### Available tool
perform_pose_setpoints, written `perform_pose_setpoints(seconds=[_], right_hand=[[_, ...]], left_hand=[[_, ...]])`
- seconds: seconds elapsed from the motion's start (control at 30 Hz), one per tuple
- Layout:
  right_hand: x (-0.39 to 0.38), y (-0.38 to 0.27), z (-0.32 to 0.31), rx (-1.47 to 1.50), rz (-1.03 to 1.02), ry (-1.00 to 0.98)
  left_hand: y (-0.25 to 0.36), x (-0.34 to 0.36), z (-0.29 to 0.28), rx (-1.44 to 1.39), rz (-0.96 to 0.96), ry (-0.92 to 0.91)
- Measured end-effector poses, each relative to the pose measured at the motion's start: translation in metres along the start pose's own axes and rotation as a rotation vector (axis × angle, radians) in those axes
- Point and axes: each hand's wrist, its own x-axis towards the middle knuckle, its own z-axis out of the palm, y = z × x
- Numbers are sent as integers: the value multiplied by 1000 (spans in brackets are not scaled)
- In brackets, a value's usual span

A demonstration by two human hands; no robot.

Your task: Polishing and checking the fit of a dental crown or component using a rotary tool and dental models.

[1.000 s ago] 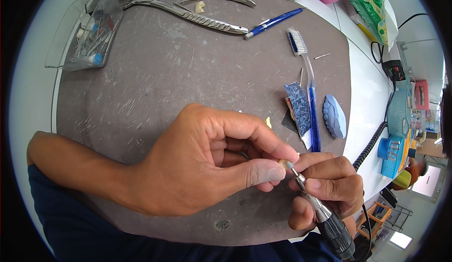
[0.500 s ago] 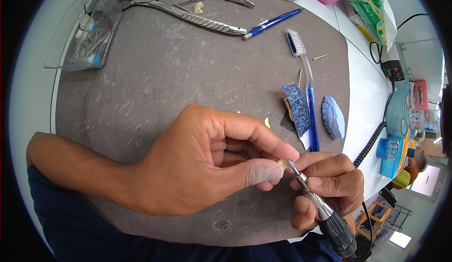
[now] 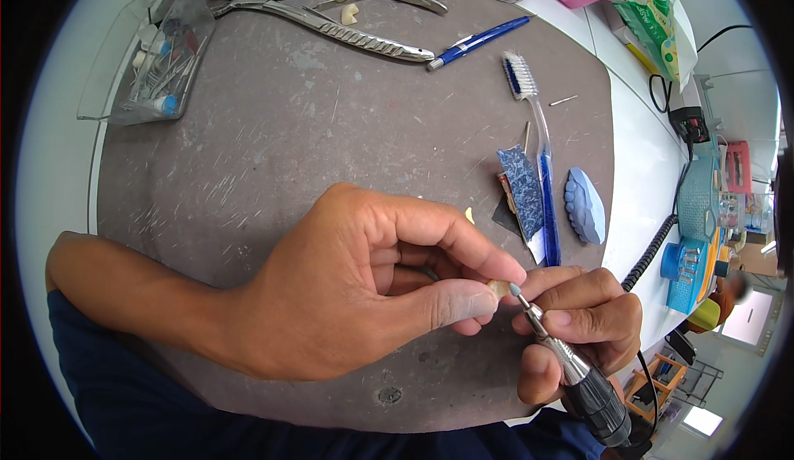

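Left hand [image 3: 343, 299] pinching small cream piece [image 3: 498, 288] | right hand [image 3: 597, 318] gripping cylindrical black-and-silver metal handpiece [image 3: 594, 402] | silver metal pliers [image 3: 364, 40], far side

The left hand [image 3: 347, 286] pinches between thumb [image 3: 451, 305] and index finger [image 3: 459, 235]. Beside it, the right hand [image 3: 600, 319] (fingers [image 3: 587, 291] curled) grips.

Behind the hands [image 3: 322, 286], pliers [image 3: 356, 40] lie left of pen [image 3: 480, 42] (perhaps touching).
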Motion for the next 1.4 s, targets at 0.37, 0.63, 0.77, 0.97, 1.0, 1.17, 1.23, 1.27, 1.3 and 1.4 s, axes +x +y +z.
perform_pose_setpoints(seconds=[0.37,0.63,0.77,0.97,1.0,1.17,1.23,1.27,1.3,1.4], right_hand=[[-2,-1,-3,-43,-20,18],[0,4,2,-111,-131,5],[2,2,4,-167,-129,11],[4,0,5,-206,-127,5],[4,0,5,-206,-130,4],[3,0,5,-154,-102,32],[2,0,5,-101,-84,56],[2,0,5,-116,-89,41],[2,-1,5,-130,-94,27],[2,0,4,-168,-103,9]], left_hand=[[4,-1,3,28,-35,64],[6,0,2,32,-76,66],[7,1,3,14,-82,72],[8,0,1,27,-88,60],[8,0,1,24,-90,58],[8,0,1,9,-96,56],[7,1,1,13,-88,51],[8,1,1,14,-98,50],[8,1,1,15,-109,49],[8,1,0,16,-120,42]])
